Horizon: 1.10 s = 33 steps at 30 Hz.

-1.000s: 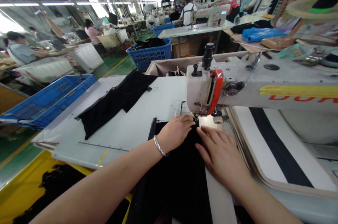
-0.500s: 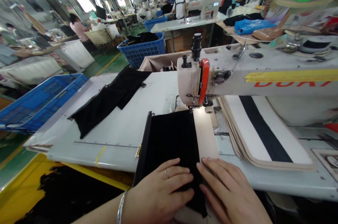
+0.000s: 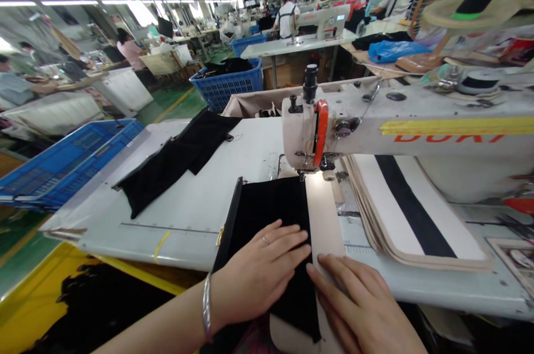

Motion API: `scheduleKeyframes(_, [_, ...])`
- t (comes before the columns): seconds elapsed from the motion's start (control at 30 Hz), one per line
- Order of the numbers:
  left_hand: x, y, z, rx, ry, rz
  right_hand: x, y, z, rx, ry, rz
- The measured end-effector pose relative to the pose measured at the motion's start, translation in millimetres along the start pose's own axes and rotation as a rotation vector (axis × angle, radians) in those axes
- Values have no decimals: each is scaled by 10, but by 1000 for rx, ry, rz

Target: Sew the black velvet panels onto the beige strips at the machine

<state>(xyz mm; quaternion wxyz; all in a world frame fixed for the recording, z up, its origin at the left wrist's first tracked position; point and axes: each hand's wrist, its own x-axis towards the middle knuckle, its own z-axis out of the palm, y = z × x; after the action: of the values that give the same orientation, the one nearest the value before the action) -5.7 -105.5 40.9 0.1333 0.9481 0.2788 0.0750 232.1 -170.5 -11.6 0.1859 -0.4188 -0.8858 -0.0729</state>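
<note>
A black fabric piece (image 3: 271, 206) with a zipper along its left edge lies on a beige panel (image 3: 323, 220). Their far end is under the needle area of the sewing machine (image 3: 306, 134). My left hand (image 3: 261, 268) rests flat on the black fabric, fingers stretched toward its right edge. Lower right, my right hand (image 3: 361, 301) lies with fingers extended over the beige panel and the fabric's right edge. Neither hand grips anything. A gold zipper pull (image 3: 220, 235) shows at the fabric's left side.
Another black fabric piece (image 3: 175, 159) lies on the table to the left. Beige-edged white panels with a black stripe (image 3: 413, 209) are stacked right of the needle. A yellow bin (image 3: 25, 318) of black pieces stands lower left, blue crates (image 3: 70, 159) beyond. People work in the background.
My left hand has slid forward over the black fabric, toward the machine. My right hand has stayed nearly in place at the edge. The view has shifted slightly.
</note>
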Motion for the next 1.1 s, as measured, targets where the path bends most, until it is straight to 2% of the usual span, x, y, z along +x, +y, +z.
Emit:
scheduleKeyframes(0.1, [162,-124,54,80,-42,-51,20,18,18,-37,25,-31])
scheduleKeyframes(0.2, [228,-211,88,91,-69,-55,51,28,40,-54,54,-51])
scheduleKeyframes(0.43, [305,-308,58,90,-36,-53,106,77,63,-43,46,-22])
scheduleKeyframes(0.77, [74,-174,83,-39,52,95,215,148,106,24,21,7])
scheduleKeyframes(1.1, [180,-358,118,-60,127,190,263,207,158,75,-37,52])
